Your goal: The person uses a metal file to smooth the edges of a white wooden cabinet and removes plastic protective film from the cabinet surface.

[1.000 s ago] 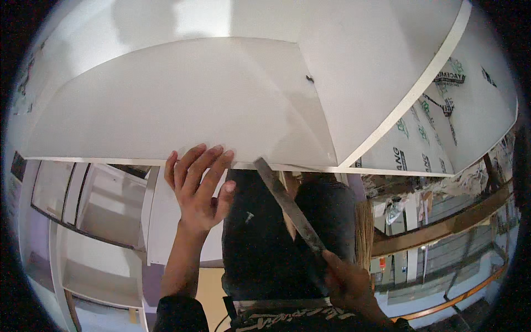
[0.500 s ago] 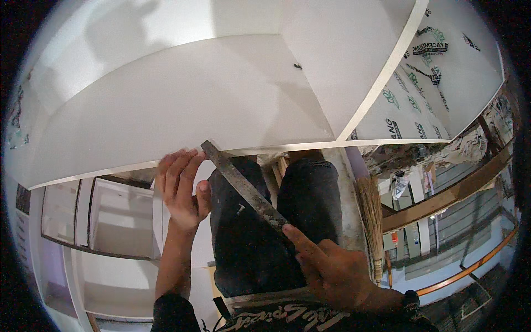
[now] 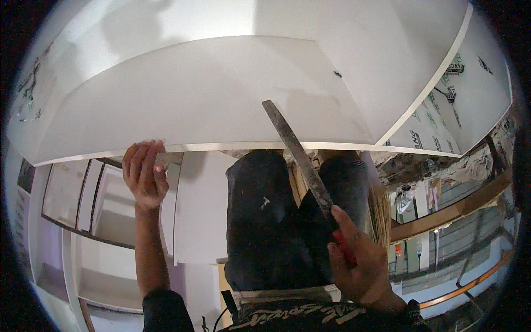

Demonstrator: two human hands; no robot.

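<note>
My right hand grips a flat metal file by its red handle, index finger laid along the dark blade. The file slants up and left across the front edge of a white cabinet, its tip over the inner panel. Whether the blade touches the edge, I cannot tell. To the left, my left hand holds the same edge, fingers curled over it and thumb below.
My legs in dark trousers are below the edge. A straw broom stands right of them. A white divider rises at the right of the cabinet. White shelving is at the left, a brown beam at the right.
The file has moved right and up, away from my left hand, so its tip now reaches over the panel. My left hand has shifted left along the edge. The view has shifted slightly.
</note>
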